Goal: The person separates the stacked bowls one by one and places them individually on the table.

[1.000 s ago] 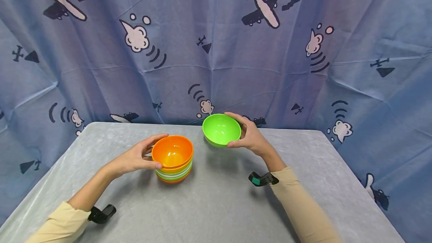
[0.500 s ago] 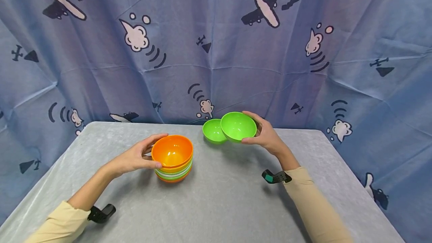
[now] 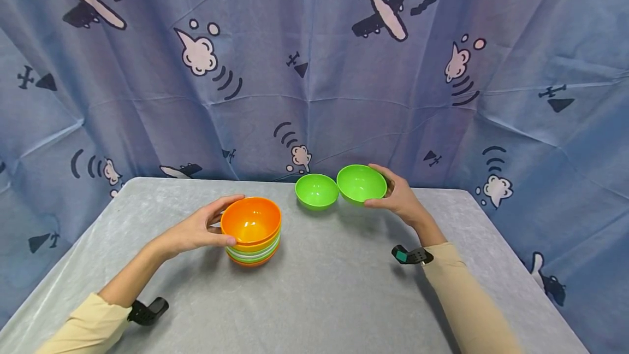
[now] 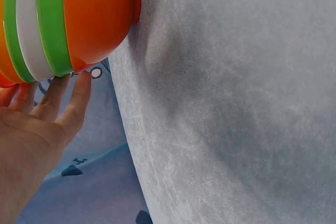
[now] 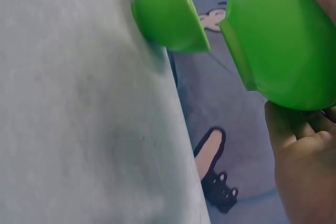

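Note:
My left hand [image 3: 199,226] grips a stack of nested bowls [image 3: 253,256] from its left side, thumb in front and fingers behind. An orange bowl [image 3: 251,221] tops the stack; below it the left wrist view shows green, white and orange bands [image 4: 100,17]. My right hand [image 3: 400,199] holds a green bowl [image 3: 361,183] by its right side, thumb at the near side and fingers at the far side. In the right wrist view this bowl [image 5: 283,40] is lifted off the table. Left of it, a second green bowl [image 3: 316,192] stands upright on the table.
A grey cloth covers the table [image 3: 314,299]. Its far edge runs just behind the green bowls. A blue curtain [image 3: 275,70] with printed airplanes hangs beyond that edge. Black bands [image 3: 148,311] are worn at both wrists.
My right hand has moved right with its green bowl, uncovering the second green bowl on the table. The left hand and the stack have stayed in place.

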The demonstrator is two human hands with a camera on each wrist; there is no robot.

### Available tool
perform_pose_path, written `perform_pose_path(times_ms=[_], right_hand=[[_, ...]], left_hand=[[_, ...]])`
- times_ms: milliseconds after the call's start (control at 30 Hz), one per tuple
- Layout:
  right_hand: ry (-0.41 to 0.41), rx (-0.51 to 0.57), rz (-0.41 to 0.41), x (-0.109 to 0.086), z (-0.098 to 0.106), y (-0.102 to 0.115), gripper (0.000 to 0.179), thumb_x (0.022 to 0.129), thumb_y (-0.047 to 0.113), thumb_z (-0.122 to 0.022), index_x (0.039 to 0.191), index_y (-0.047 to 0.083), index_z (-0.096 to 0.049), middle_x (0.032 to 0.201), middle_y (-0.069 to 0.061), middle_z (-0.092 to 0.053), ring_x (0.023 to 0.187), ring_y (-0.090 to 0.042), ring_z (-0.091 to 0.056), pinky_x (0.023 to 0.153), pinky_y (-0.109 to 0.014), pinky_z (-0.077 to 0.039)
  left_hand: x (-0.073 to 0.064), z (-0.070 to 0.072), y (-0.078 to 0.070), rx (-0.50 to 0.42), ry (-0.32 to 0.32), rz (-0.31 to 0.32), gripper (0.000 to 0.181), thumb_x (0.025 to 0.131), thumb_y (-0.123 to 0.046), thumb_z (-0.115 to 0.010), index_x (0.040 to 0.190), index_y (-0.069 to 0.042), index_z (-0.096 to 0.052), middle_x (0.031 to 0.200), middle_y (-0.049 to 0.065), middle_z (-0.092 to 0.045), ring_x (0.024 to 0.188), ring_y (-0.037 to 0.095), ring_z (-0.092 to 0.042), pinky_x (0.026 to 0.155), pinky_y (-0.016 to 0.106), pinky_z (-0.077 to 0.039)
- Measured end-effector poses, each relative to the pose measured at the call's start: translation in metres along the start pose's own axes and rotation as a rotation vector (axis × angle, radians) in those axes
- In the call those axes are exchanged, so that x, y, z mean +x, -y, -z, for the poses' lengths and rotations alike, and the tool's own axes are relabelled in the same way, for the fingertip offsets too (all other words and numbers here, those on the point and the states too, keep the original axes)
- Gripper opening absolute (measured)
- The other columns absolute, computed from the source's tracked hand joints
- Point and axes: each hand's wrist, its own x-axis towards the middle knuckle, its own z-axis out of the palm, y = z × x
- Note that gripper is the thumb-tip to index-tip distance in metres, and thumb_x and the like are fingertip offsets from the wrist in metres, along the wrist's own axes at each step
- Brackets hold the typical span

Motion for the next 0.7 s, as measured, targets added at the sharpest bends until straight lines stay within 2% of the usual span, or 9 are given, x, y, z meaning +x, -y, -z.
perform_pose_path(times_ms=[267,467,700], right_hand=[[-0.043,-0.030,-0.075,-0.001,0.011,-0.015,0.093,0.081,0.000,-0.085,0.157,0.002,-0.033,0.154,-0.019,-0.037,0.132,-0.036,-0.043,0.090,-0.023,-0.050],[-0.056,-0.028,-0.123,-0.001,0.017,-0.024,0.093,0.081,0.001,-0.086,0.158,0.003,-0.033,0.155,-0.017,-0.035,0.136,-0.036,-0.041,0.090,-0.021,-0.049],[-0.055,-0.076,-0.178,-0.003,0.020,-0.032,0.093,0.085,0.009,-0.085,0.159,0.002,-0.028,0.159,-0.020,-0.031,0.138,-0.039,-0.040,0.096,-0.029,-0.048]], left_hand=[[0.000,0.000,0.001,-0.001,-0.004,-0.008,0.085,0.090,-0.018,-0.079,0.159,-0.006,-0.029,0.158,0.013,-0.035,0.142,0.039,-0.034,0.104,0.052,-0.043],[0.000,0.000,0.001,0.001,-0.003,-0.012,0.085,0.090,-0.018,-0.079,0.158,-0.006,-0.030,0.158,0.013,-0.035,0.142,0.039,-0.034,0.104,0.052,-0.044],[0.000,0.001,0.002,0.002,0.004,-0.013,0.086,0.090,-0.018,-0.078,0.159,-0.005,-0.028,0.159,0.013,-0.034,0.142,0.040,-0.033,0.104,0.051,-0.044]])
